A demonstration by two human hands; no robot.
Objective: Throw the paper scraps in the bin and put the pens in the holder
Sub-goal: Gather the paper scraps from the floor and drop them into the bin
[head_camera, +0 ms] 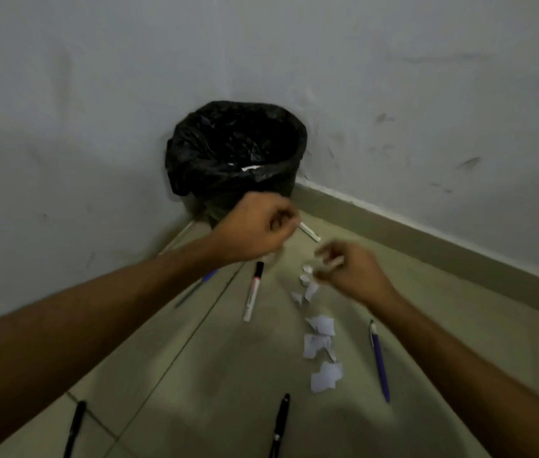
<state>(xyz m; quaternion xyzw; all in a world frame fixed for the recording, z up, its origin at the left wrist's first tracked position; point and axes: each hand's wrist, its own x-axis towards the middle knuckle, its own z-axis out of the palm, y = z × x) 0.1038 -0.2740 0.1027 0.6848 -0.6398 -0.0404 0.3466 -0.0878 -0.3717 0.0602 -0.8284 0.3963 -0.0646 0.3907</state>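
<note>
A bin (195,153) lined with a black bag stands in the corner, with a white scrap on the liner. My left hand (255,228) hovers in front of its base with the fingers curled; what it holds is hidden. A white pen (310,233) shows right at its fingertips. My right hand (350,271), blurred, pinches a paper scrap (308,269) just above the floor. More paper scraps (322,325) trail towards me. A white marker (252,294), a blue pen (380,361), two black pens (279,424) (74,428) and a blue-tipped pen (195,287) lie around them.
Two pale walls meet behind the bin, and a skirting board (427,246) runs along the right wall. The floor (195,375) is beige tile with dark grout lines. My forearms reach in from the lower left and lower right.
</note>
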